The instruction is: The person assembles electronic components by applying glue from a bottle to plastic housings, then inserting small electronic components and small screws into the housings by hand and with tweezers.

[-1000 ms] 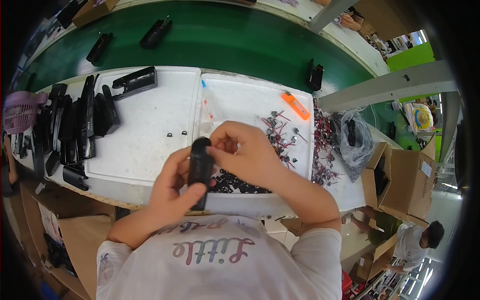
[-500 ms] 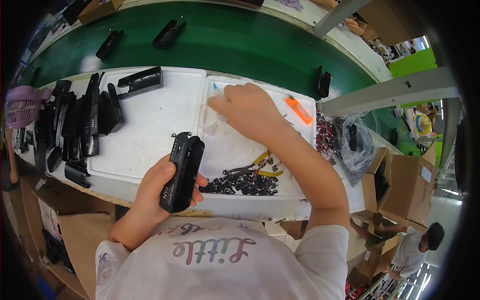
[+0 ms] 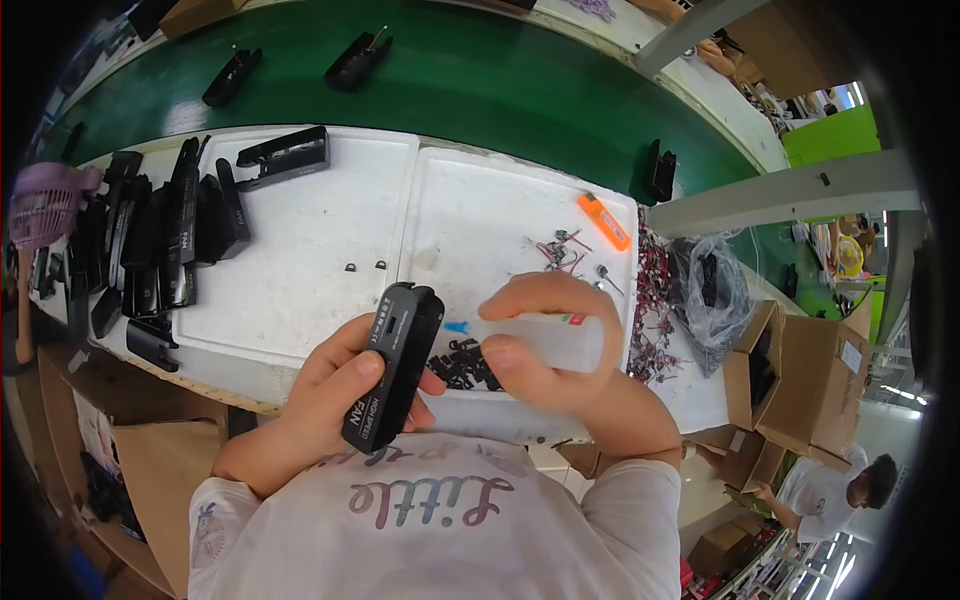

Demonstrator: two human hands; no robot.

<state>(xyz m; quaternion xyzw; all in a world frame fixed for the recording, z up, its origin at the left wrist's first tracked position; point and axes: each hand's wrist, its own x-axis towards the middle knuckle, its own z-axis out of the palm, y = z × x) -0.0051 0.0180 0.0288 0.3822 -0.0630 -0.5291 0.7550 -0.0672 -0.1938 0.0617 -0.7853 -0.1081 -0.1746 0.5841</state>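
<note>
1. Black fan [image 3: 392,365] sits in my left hand [image 3: 335,395], fingers wrapped tight, above the tray [image 3: 300,260] edge.
2. My right hand [image 3: 545,345] pinches a clear tube [image 3: 530,328]; I should aim its blue tip [image 3: 456,327] slowly at the fan.

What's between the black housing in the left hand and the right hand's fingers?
In the head view, a blue-tipped clear tube points from the right hand toward the black housing; small black parts lie below.
</note>
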